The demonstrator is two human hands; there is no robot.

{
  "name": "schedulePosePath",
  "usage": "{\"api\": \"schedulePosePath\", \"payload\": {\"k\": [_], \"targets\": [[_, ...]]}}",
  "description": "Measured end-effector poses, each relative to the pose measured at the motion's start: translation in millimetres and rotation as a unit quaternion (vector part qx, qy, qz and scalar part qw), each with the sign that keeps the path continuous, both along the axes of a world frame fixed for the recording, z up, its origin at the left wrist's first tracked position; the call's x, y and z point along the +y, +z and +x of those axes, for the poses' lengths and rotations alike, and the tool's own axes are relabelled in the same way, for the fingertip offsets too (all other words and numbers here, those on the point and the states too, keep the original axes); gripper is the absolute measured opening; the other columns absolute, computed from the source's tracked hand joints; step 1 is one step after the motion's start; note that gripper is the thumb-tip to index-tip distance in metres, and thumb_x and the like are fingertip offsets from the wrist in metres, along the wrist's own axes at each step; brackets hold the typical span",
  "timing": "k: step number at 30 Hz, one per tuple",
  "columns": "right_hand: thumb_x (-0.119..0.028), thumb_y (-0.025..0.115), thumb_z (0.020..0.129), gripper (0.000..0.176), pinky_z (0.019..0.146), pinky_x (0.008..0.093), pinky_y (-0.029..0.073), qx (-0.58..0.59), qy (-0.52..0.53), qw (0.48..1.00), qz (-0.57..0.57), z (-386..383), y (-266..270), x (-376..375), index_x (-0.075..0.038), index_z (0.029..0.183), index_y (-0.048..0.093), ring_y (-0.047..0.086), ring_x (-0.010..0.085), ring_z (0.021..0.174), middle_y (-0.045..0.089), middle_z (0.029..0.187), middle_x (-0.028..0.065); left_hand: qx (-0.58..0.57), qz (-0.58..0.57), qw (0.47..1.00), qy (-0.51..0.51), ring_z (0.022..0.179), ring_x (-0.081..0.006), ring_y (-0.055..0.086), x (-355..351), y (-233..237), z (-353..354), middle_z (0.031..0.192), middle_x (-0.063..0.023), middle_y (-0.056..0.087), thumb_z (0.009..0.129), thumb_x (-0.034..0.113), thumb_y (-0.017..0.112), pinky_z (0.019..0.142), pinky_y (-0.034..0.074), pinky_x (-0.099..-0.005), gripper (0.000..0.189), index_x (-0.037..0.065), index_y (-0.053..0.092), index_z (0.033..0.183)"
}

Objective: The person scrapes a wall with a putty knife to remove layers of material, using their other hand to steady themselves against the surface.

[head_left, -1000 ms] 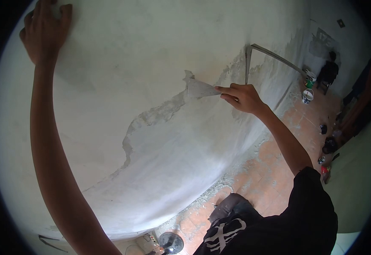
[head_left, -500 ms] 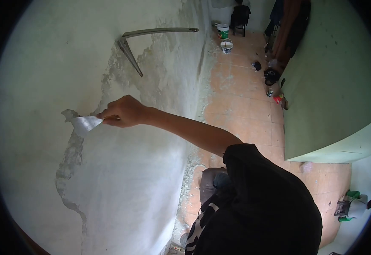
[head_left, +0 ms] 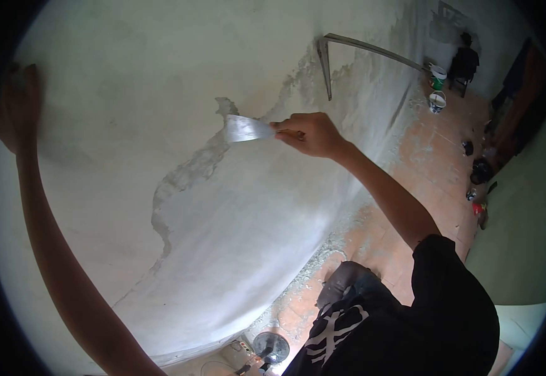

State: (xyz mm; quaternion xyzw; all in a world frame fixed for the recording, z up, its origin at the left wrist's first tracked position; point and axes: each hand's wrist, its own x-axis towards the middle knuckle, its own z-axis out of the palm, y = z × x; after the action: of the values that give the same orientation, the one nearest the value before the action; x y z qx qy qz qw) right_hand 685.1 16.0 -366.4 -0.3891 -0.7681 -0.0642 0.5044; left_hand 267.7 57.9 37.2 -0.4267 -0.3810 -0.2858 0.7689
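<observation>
My right hand (head_left: pixel 310 133) grips a putty knife by its handle, which is mostly hidden in the fingers. Its wide, shiny metal blade (head_left: pixel 248 128) points left and lies against the wall (head_left: pixel 254 213), at the edge of a rough grey strip (head_left: pixel 188 169) where the paint layer has come off. My left hand (head_left: pixel 19 109) is raised at the far left, at the wall, with a finger stretched out; the rest of it fades into the dark edge of the view.
A metal bracket (head_left: pixel 373 47) juts from the wall beyond my right hand. Paint flakes lie along the foot of the wall on the tiled floor (head_left: pixel 429 150). Two buckets (head_left: pixel 437 101) and a chair (head_left: pixel 464 66) stand at the far end. A green panel (head_left: pixel 526 250) is on the right.
The view has swung, so the wall and bracket sit further right. My left arm and hand have come into view at the left. My right hand still holds the putty knife at the peeled strip.
</observation>
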Motion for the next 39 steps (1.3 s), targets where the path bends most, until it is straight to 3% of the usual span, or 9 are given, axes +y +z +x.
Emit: {"api": "schedulePosePath", "payload": {"k": [4, 13, 18, 23, 25, 27, 30, 33, 39], "targets": [[-0.015, 0.074, 0.084, 0.013, 0.051, 0.0241, 0.05, 0.028, 0.009, 0.999, -0.019, 0.7, -2.6, 5.4, -0.008, 0.095, 0.074, 0.062, 0.01, 0.055, 0.072, 0.082, 0.0039, -0.042, 0.011, 0.998, 0.042, 0.109, -0.0265, 0.064, -1.9, -2.7, 7.3, 0.122, -0.0038, 0.066, 0.09, 0.059, 0.046, 0.091, 0.049, -0.0405, 0.052, 0.022, 0.061, 0.124], [-0.017, 0.073, 0.085, 0.016, 0.051, 0.0245, 0.049, 0.064, 0.034, 0.997, 0.011, 0.3, -18.1, 12.8, -0.007, 0.097, 0.074, 0.061, 0.0109, 0.053, 0.072, 0.08, 0.0038, -0.047, -0.009, 0.999, 0.005, 0.115, -0.0293, 0.06, 0.5, -0.9, 6.6, 0.125, -0.0027, 0.064, 0.088, 0.057, 0.044, 0.091, 0.049, -0.0441, 0.053, 0.023, 0.058, 0.127], [-0.014, 0.074, 0.085, 0.016, 0.054, 0.0244, 0.051, 0.048, 0.016, 0.996, -0.067, -8.6, -3.2, -5.2, -0.007, 0.099, 0.074, 0.064, 0.0119, 0.056, 0.072, 0.081, 0.0059, -0.074, 0.002, 0.997, 0.017, 0.118, -0.0278, 0.058, -1.7, -9.4, 17.8, 0.128, -0.0005, 0.062, 0.088, 0.055, 0.044, 0.09, 0.049, -0.0446, 0.052, 0.023, 0.058, 0.127], [-0.015, 0.073, 0.086, 0.015, 0.049, 0.0239, 0.046, 0.095, 0.048, 0.994, 0.034, -17.5, -7.4, 10.1, -0.006, 0.098, 0.074, 0.057, 0.0104, 0.051, 0.072, 0.08, 0.0064, -0.08, 0.014, 0.997, -0.009, 0.124, -0.0272, 0.053, -4.2, -17.4, 27.8, 0.132, 0.0027, 0.06, 0.088, 0.051, 0.044, 0.097, 0.044, -0.0453, 0.052, 0.024, 0.055, 0.131], [-0.014, 0.072, 0.087, 0.014, 0.049, 0.0232, 0.046, 0.077, 0.028, 0.996, -0.031, -16.7, -7.5, -3.7, -0.005, 0.097, 0.073, 0.058, 0.0108, 0.051, 0.072, 0.079, 0.0065, -0.077, 0.006, 0.996, -0.04, 0.124, -0.0274, 0.053, -5.1, -19.0, 31.2, 0.132, 0.0031, 0.059, 0.088, 0.05, 0.044, 0.098, 0.043, -0.0452, 0.052, 0.024, 0.054, 0.132], [-0.021, 0.071, 0.088, 0.016, 0.058, 0.0271, 0.051, 0.121, 0.036, 0.988, -0.086, -19.8, -7.7, -7.7, -0.008, 0.096, 0.074, 0.064, 0.0142, 0.058, 0.072, 0.08, 0.0053, -0.078, -0.002, 0.995, -0.065, 0.124, -0.0276, 0.053, -5.2, -21.1, 28.4, 0.132, 0.0035, 0.059, 0.087, 0.049, 0.044, 0.098, 0.043, -0.0451, 0.052, 0.024, 0.054, 0.133], [-0.02, 0.069, 0.089, 0.016, 0.056, 0.026, 0.048, 0.144, 0.034, 0.977, -0.155, -17.2, -19.5, -5.8, -0.006, 0.096, 0.072, 0.061, 0.012, 0.056, 0.069, 0.073, 0.0055, -0.082, 0.005, 0.994, -0.07, 0.123, -0.0274, 0.053, -8.6, -23.0, 32.3, 0.131, 0.0042, 0.06, 0.087, 0.048, 0.045, 0.097, 0.043, -0.0457, 0.053, 0.025, 0.052, 0.134], [-0.018, 0.068, 0.091, 0.016, 0.055, 0.0252, 0.046, 0.234, 0.054, 0.965, -0.107, -52.4, -27.1, -8.1, -0.004, 0.098, 0.07, 0.06, 0.0109, 0.057, 0.068, 0.071, 0.0065, -0.088, -0.007, 0.994, -0.057, 0.123, -0.0274, 0.053, -9.3, -22.6, 36.0, 0.13, 0.0046, 0.06, 0.086, 0.047, 0.046, 0.097, 0.043, -0.0463, 0.052, 0.025, 0.053, 0.133], [-0.018, 0.071, 0.089, 0.02, 0.056, 0.0246, 0.052, 0.222, 0.089, 0.966, -0.097, -53.3, -1.1, 4.3, -0.002, 0.102, 0.07, 0.066, 0.013, 0.062, 0.072, 0.087, 0.0102, -0.077, 0.001, 0.994, -0.076, 0.124, -0.0269, 0.052, -9.2, -25.0, 35.6, 0.13, 0.0048, 0.06, 0.086, 0.046, 0.047, 0.098, 0.042, -0.0457, 0.051, 0.025, 0.053, 0.133]]}}
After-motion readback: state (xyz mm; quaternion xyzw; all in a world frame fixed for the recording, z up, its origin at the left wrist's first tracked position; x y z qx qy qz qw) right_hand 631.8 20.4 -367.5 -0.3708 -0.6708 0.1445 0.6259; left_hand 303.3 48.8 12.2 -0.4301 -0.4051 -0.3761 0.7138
